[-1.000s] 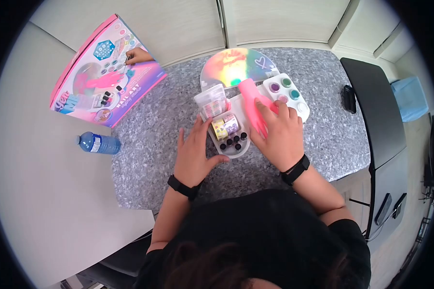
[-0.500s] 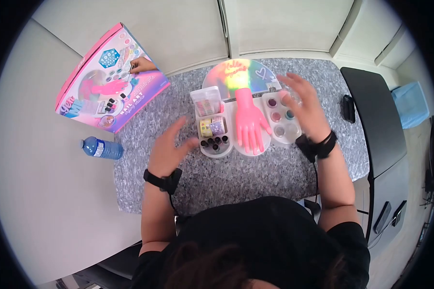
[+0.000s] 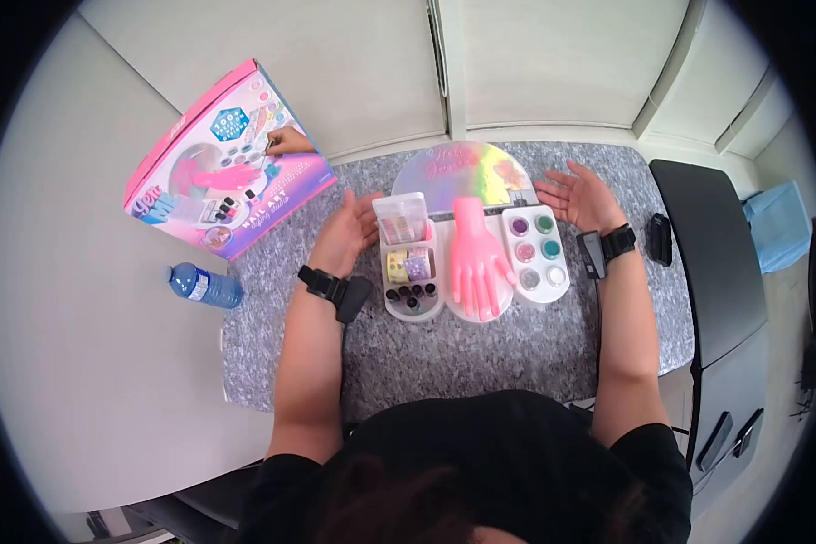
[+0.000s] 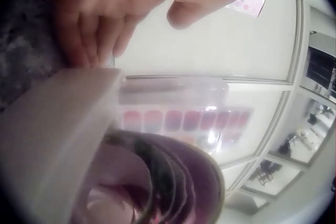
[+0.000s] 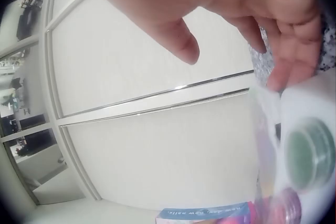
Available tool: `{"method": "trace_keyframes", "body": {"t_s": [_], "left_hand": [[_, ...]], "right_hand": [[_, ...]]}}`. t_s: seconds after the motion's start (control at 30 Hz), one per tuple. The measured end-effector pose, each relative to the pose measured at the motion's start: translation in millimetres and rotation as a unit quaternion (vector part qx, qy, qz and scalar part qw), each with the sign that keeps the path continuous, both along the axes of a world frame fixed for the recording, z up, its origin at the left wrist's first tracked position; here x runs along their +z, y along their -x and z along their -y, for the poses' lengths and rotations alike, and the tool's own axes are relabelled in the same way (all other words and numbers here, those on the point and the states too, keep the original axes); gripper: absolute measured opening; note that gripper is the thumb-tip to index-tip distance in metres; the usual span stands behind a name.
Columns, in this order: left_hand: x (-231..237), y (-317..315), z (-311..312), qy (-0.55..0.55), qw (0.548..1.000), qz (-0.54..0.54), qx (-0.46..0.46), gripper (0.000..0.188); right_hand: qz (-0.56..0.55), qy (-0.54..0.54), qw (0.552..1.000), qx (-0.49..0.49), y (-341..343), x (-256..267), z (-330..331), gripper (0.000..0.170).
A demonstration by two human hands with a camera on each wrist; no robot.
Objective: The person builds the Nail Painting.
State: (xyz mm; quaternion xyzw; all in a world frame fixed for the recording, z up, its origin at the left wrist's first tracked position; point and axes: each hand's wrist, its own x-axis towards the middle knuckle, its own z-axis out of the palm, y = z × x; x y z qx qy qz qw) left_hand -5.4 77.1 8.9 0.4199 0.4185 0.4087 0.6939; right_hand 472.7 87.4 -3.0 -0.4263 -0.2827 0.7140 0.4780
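A white nail art tray [image 3: 438, 263] lies on the table, a pink model hand [image 3: 477, 258] in its middle with fingers toward me. My left hand [image 3: 346, 234] is beside the tray's back left, fingers extended and holding nothing. Close to it stand a clear holder with nail stickers [image 4: 184, 120] and patterned tape rolls [image 3: 408, 265]; small black-capped bottles [image 3: 412, 295] sit in front. My right hand [image 3: 582, 198] is at the back right corner, fingers spread and nothing in them, near a green glitter pot [image 5: 310, 153]. An iridescent backboard [image 3: 422, 186] rises behind the model hand.
A nail art box [image 3: 231, 168] stands at the back left. Near the table's left edge lies a water bottle [image 3: 206, 285]. A black object [image 3: 661, 239] rests at the right edge, and cabinet doors [image 3: 553, 63] rise behind the speckled tabletop [image 3: 480, 358].
My right hand has let go of the pink model hand, and both hands have moved apart to the tray's back sides. The tray, slanted earlier, now sits straight before me.
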Motion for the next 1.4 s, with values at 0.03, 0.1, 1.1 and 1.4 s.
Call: {"method": "trace_keyframes", "body": {"t_s": [0.03, 0.1, 1.1, 1.4], "left_hand": [[-4.7, 1.1, -0.2, 0.003, 1.000, -0.014, 0.009, 0.082], [-16.2, 6.2, -3.0, 0.007, 1.000, -0.004, 0.006, 0.082], [-33.3, 4.8, 9.0, -0.107, 0.993, -0.008, 0.043, 0.047], [-30.3, 6.7, 7.8, -0.142, 0.987, -0.058, 0.043, 0.035]], "right_hand": [[-0.001, -0.004, 1.000, 0.001, 1.2, -1.3, -2.6, 0.072], [0.018, -0.019, 0.999, 0.043, -0.9, -8.0, -6.7, 0.060], [0.211, -0.192, 0.952, 0.113, 6.3, -3.5, 30.9, 0.025], [0.248, -0.241, 0.932, 0.107, 0.9, -6.4, 34.1, 0.029]]}}
